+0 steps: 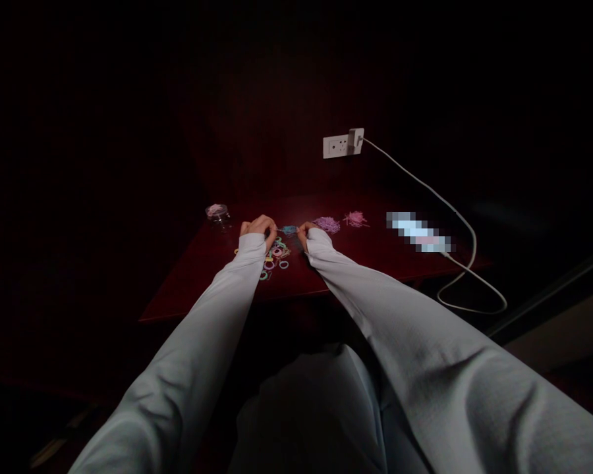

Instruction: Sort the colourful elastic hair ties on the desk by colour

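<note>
I had the left hand (258, 226) and right hand (305, 232) apart, fingers curled, flanking the small pile of thin teal-blue strands (289, 230) mid-tabletop (192, 283); I couldn't tell what either gripped. Multicoloured ring-shaped bands (277, 252) lay toward the near edge, thin purple strands (327, 225) beside the right hand, a clear round jar (218, 212) near the left edge.

No readable text — no numbers.

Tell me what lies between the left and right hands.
In the head view, a small blue clump of thin strands lies between left hand and right hand.
</note>
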A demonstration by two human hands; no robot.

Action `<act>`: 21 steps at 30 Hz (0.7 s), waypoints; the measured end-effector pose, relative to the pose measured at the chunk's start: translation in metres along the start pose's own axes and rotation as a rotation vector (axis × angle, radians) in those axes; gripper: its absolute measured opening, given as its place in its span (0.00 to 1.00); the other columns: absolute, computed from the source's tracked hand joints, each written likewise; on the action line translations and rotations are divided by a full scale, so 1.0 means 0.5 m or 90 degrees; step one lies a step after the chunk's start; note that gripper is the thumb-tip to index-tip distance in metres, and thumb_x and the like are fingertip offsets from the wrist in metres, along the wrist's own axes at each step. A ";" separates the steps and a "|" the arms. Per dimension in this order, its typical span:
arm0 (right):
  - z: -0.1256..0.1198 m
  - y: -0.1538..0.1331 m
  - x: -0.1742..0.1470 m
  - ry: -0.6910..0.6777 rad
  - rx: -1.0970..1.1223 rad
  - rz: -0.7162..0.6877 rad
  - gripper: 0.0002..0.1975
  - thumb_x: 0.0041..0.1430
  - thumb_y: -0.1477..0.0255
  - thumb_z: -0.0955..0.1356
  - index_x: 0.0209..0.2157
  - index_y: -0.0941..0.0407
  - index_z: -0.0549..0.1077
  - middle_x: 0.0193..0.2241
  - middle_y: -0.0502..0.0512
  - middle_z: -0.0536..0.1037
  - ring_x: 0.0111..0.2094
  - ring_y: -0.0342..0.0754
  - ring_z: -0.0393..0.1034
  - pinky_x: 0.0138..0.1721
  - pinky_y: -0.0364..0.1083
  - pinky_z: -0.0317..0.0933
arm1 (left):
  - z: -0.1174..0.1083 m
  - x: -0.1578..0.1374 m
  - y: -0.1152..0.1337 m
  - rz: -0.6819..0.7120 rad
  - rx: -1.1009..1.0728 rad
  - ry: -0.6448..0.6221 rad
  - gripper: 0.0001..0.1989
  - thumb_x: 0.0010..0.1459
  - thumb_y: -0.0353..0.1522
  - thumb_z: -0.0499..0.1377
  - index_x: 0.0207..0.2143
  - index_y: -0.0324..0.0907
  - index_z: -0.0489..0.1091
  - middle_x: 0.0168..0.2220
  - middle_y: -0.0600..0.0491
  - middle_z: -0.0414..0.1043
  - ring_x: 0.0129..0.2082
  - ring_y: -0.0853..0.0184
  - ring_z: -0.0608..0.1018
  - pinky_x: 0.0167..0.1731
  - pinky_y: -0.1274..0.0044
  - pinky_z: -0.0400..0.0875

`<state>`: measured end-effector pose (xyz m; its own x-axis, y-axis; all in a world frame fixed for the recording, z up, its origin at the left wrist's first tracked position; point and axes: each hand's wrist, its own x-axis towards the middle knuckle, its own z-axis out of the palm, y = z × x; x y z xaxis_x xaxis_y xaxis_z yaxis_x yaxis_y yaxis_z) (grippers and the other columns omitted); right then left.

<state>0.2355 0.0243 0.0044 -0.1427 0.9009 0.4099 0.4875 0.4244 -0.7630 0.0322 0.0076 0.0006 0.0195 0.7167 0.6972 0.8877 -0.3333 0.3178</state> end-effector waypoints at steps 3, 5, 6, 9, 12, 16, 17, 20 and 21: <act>-0.003 0.004 0.001 -0.003 0.027 0.022 0.17 0.71 0.68 0.68 0.27 0.49 0.63 0.23 0.46 0.65 0.29 0.47 0.59 0.34 0.47 0.55 | 0.003 0.001 -0.003 -0.031 -0.014 0.021 0.08 0.70 0.32 0.59 0.35 0.47 0.74 0.44 0.52 0.87 0.42 0.58 0.82 0.49 0.63 0.64; -0.005 0.003 0.001 -0.016 0.047 0.043 0.17 0.71 0.67 0.68 0.27 0.50 0.63 0.23 0.46 0.65 0.29 0.47 0.59 0.34 0.48 0.55 | 0.006 0.001 -0.003 -0.037 -0.016 0.022 0.08 0.71 0.32 0.59 0.35 0.47 0.75 0.44 0.52 0.87 0.40 0.59 0.81 0.48 0.63 0.64; -0.006 0.003 0.002 -0.019 0.057 0.052 0.17 0.72 0.67 0.69 0.27 0.50 0.64 0.23 0.46 0.66 0.29 0.46 0.59 0.35 0.48 0.55 | 0.007 0.001 -0.002 -0.033 -0.015 0.019 0.09 0.71 0.32 0.59 0.35 0.47 0.75 0.44 0.52 0.87 0.39 0.59 0.81 0.48 0.63 0.64; -0.008 0.005 0.007 -0.033 0.103 0.061 0.16 0.73 0.65 0.69 0.28 0.50 0.66 0.24 0.46 0.69 0.29 0.46 0.62 0.37 0.49 0.56 | 0.010 0.000 -0.001 0.004 -0.011 -0.007 0.11 0.72 0.34 0.58 0.34 0.47 0.75 0.44 0.51 0.87 0.41 0.59 0.81 0.48 0.64 0.64; -0.004 0.010 0.014 -0.044 0.156 0.040 0.18 0.73 0.62 0.71 0.28 0.51 0.68 0.24 0.47 0.69 0.30 0.46 0.63 0.37 0.48 0.57 | 0.015 0.000 -0.004 0.044 -0.009 -0.036 0.12 0.74 0.37 0.58 0.34 0.47 0.75 0.44 0.51 0.87 0.44 0.59 0.82 0.48 0.65 0.64; 0.004 0.015 0.014 -0.063 0.171 0.034 0.20 0.70 0.58 0.74 0.28 0.51 0.70 0.25 0.48 0.72 0.30 0.46 0.63 0.37 0.48 0.57 | 0.030 -0.001 -0.010 0.055 -0.002 -0.045 0.12 0.73 0.37 0.58 0.34 0.47 0.75 0.44 0.51 0.87 0.45 0.58 0.82 0.47 0.65 0.64; 0.006 0.015 0.013 -0.067 0.171 0.030 0.20 0.69 0.56 0.75 0.28 0.51 0.70 0.25 0.48 0.72 0.30 0.46 0.63 0.36 0.48 0.56 | 0.033 -0.002 -0.012 0.056 -0.001 -0.048 0.12 0.73 0.36 0.58 0.34 0.47 0.75 0.44 0.51 0.87 0.44 0.58 0.82 0.47 0.65 0.63; 0.006 0.019 0.012 -0.053 0.186 0.029 0.22 0.68 0.53 0.75 0.28 0.51 0.71 0.25 0.47 0.72 0.29 0.46 0.63 0.36 0.47 0.57 | 0.036 -0.002 -0.022 0.054 -0.006 -0.059 0.11 0.73 0.36 0.59 0.34 0.47 0.75 0.44 0.51 0.86 0.44 0.58 0.82 0.48 0.64 0.63; 0.004 0.023 0.013 -0.038 0.196 0.037 0.22 0.68 0.53 0.74 0.27 0.51 0.70 0.24 0.47 0.71 0.29 0.46 0.63 0.35 0.47 0.58 | 0.035 -0.001 -0.027 0.052 -0.010 -0.065 0.12 0.73 0.36 0.59 0.34 0.47 0.74 0.44 0.51 0.86 0.45 0.57 0.83 0.49 0.64 0.63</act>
<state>0.2384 0.0352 -0.0028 -0.1772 0.9244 0.3377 0.2138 0.3711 -0.9036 0.0284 0.0222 -0.0152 0.1386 0.7454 0.6520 0.8738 -0.4019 0.2738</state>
